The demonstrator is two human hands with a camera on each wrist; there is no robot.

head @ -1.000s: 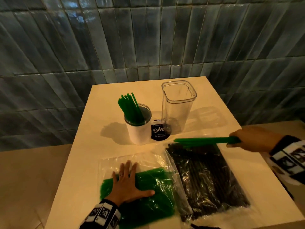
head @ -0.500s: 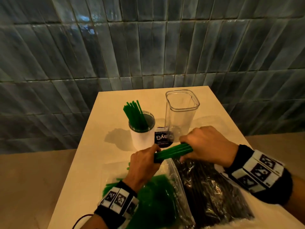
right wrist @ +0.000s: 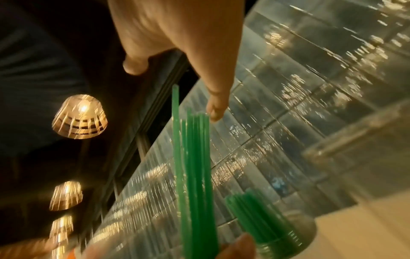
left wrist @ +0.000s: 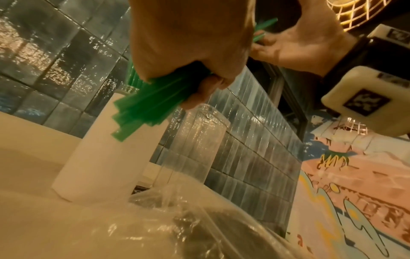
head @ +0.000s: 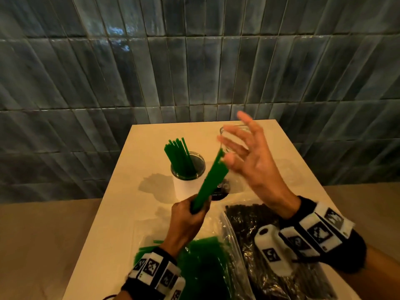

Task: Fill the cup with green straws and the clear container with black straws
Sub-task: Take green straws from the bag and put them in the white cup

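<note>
My left hand grips the lower end of a bundle of green straws, which tilts up and to the right just in front of the white cup. The cup holds several green straws. My right hand is open with spread fingers, its thumb beside the bundle's top end. It hides most of the clear container, which looks empty in the left wrist view. There the left hand's fingers curl round the bundle. The right wrist view shows the bundle under the straight fingers.
A plastic bag of green straws lies at the table's near edge, with a bag of black straws to its right. A black round disc lies between cup and container. The table backs onto a tiled wall.
The right hand has let go of the green bundle and opened above it. The left hand now holds the bundle alone and has tilted it more upright, towards the cup.
</note>
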